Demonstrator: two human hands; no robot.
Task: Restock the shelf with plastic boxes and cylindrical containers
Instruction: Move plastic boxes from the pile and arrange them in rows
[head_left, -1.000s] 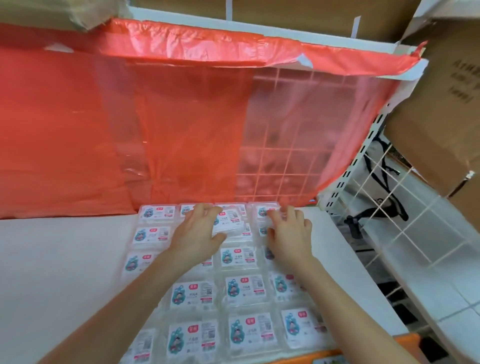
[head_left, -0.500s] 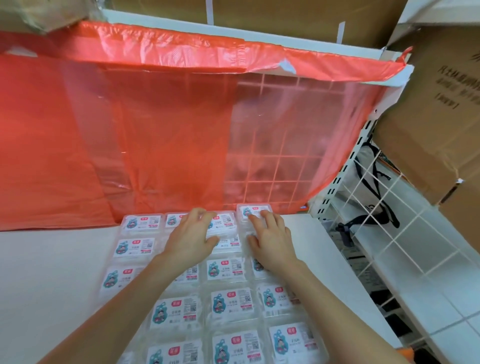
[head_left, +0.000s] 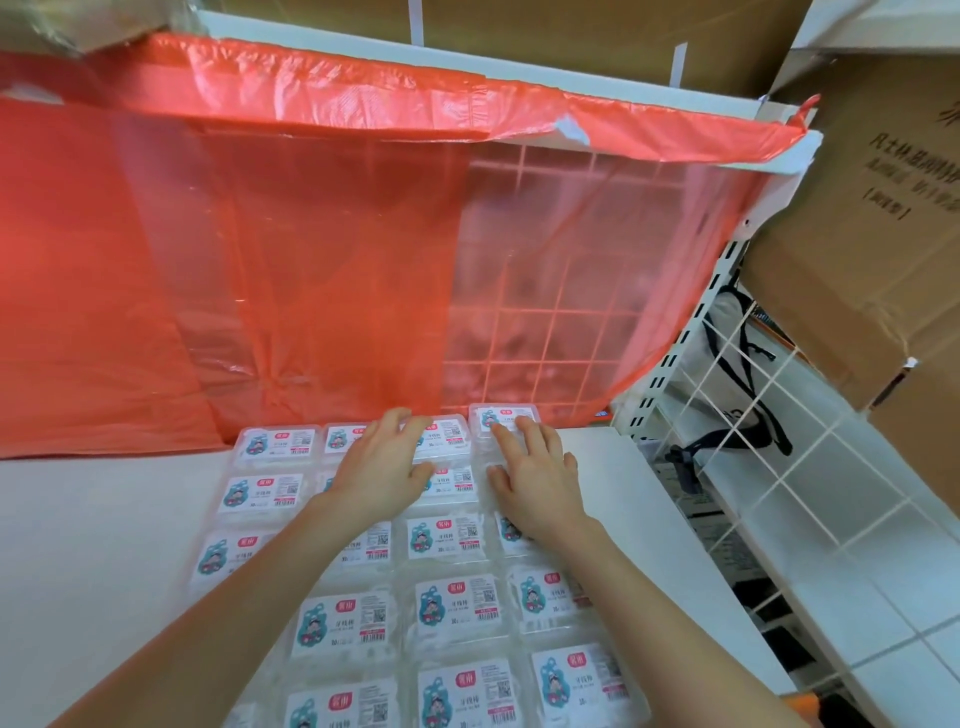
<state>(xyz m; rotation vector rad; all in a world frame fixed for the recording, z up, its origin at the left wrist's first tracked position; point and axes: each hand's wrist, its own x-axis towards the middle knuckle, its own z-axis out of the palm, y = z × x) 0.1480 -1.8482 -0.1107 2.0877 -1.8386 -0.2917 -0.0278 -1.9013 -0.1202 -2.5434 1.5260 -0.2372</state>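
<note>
Many plastic boxes (head_left: 457, 608): labelled, lying flat in rows on the white shelf (head_left: 104, 545), back row at the foot of the red plastic sheet (head_left: 260, 260).
Left hand (head_left: 382, 462): fingers spread, resting on back-row boxes.
Right hand (head_left: 537, 478): fingers spread flat on the rightmost back box.

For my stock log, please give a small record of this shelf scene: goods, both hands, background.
goods: clear plastic boxes with white and blue labels, flat in rows
surface: white shelf board
left hand: fingers relaxed, rests on back-row boxes
right hand: fingers straight, rests on back right boxes
behind: red translucent plastic sheet, hanging
right side: brown cardboard carton
</note>
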